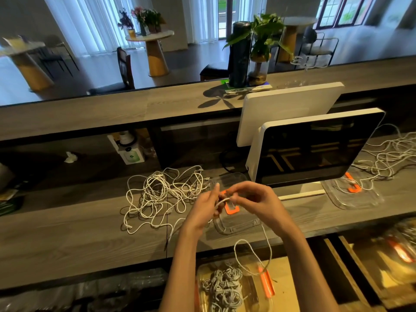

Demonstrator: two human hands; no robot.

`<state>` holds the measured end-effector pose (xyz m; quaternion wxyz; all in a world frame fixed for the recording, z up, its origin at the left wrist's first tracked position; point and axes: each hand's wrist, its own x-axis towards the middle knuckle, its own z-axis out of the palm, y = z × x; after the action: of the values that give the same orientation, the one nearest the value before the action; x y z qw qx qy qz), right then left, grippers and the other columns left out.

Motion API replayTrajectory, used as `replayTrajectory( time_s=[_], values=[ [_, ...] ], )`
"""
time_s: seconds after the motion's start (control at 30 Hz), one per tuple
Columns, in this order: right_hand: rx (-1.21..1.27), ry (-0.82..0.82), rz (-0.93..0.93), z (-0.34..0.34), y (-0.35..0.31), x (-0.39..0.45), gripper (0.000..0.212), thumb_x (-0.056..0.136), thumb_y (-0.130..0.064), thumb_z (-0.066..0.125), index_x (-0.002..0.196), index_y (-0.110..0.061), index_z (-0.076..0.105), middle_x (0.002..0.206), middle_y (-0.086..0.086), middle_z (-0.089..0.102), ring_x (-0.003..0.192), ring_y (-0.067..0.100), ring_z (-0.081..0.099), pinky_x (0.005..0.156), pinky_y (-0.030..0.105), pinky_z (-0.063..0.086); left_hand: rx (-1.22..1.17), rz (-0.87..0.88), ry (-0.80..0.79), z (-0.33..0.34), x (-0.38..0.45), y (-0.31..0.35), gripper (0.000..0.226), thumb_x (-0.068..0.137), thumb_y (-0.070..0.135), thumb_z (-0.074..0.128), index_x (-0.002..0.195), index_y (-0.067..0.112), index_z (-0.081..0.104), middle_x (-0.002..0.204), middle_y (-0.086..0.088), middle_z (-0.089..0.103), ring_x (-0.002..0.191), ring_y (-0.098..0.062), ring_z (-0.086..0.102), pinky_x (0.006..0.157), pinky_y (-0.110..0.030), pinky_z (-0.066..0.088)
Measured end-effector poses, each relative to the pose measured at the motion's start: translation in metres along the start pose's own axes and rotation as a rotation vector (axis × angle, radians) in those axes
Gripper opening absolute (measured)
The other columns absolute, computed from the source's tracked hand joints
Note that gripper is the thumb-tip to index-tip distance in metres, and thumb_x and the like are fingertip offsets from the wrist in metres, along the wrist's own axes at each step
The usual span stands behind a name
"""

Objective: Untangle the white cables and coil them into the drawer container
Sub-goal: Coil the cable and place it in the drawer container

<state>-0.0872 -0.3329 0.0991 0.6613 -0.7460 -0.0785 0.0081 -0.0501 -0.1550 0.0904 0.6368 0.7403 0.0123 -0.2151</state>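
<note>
A single white cable (221, 202) is held between two hands above the grey wooden counter (78, 239), over a clear lidless container (236, 228) with an orange label. The cable's end is pinched by the right hand (252, 200), its fingers curled round it, while the left hand (206, 209) grips the strand just beside it; the rest of the cable is seen trailing down in a loose loop (249, 255) toward the open drawer below. In that drawer, a clear drawer container (202, 296) is already partly filled with bundled white cables (225, 289), so part of the work appears done.

Much appears left. A large tangled pile of white cables (162, 194) is spread on the counter to the left of the hands, and a second tangle (387, 158) lies far right, behind a white-framed monitor (315, 145), partly over another clear tray (355, 194). The task is judged to be somewhere near its middle, with one cable in hand not yet coiled. Beyond the counter, a potted plant (261, 41) and round café tables (150, 39) are visible.
</note>
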Motion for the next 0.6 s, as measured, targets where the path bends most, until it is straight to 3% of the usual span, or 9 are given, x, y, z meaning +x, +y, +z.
replayTrajectory(
  time_s=[0.07,0.13,0.27,0.4,0.6],
  values=[
    [-0.016,0.098,-0.021,0.001,0.004,0.002,0.022,0.085,-0.020,0.079,0.106,-0.015,0.076,0.098,0.006,0.076,0.097,0.020,0.074,0.088,0.041,0.062,-0.016,-0.022,-0.128,0.004,-0.006,0.005,0.063,0.103,0.059,0.029,0.087,0.016,0.072,0.067,0.004,0.063,0.057,-0.006,0.050,0.054,-0.020,0.036],
    [-0.046,0.178,-0.018,0.000,0.010,0.004,0.020,0.083,-0.020,0.082,0.102,-0.016,0.076,0.094,0.003,0.077,0.094,0.018,0.075,0.087,0.042,0.062,-0.081,-0.032,-0.235,0.006,-0.008,0.008,0.071,0.103,0.062,0.023,0.088,0.011,0.069,0.063,0.005,0.061,0.054,-0.004,0.049,0.053,-0.018,0.036],
    [-0.049,0.205,-0.003,-0.007,0.016,0.003,0.023,0.079,-0.028,0.082,0.099,-0.016,0.076,0.089,0.001,0.078,0.089,0.018,0.075,0.081,0.036,0.060,-0.001,0.077,-0.379,-0.002,-0.008,0.003,0.052,0.103,0.048,0.045,0.103,0.001,0.068,0.067,0.006,0.055,0.054,-0.002,0.043,0.055,-0.014,0.035],
    [-0.054,0.164,-0.006,-0.011,0.016,0.001,0.019,0.086,-0.021,0.079,0.103,-0.015,0.075,0.089,0.002,0.077,0.089,0.019,0.075,0.081,0.034,0.061,0.035,0.114,-0.376,-0.007,-0.008,0.006,0.047,0.107,0.034,0.045,0.110,-0.006,0.069,0.068,0.005,0.054,0.052,-0.001,0.042,0.054,-0.013,0.036],
    [-0.060,0.188,-0.033,-0.011,0.014,0.001,0.016,0.085,-0.018,0.081,0.100,-0.013,0.075,0.091,0.002,0.076,0.090,0.019,0.074,0.082,0.037,0.062,0.145,0.149,-0.386,-0.004,-0.011,0.009,0.038,0.106,0.031,0.050,0.104,0.002,0.074,0.064,0.005,0.052,0.054,-0.002,0.042,0.056,-0.017,0.033]
  ],
)
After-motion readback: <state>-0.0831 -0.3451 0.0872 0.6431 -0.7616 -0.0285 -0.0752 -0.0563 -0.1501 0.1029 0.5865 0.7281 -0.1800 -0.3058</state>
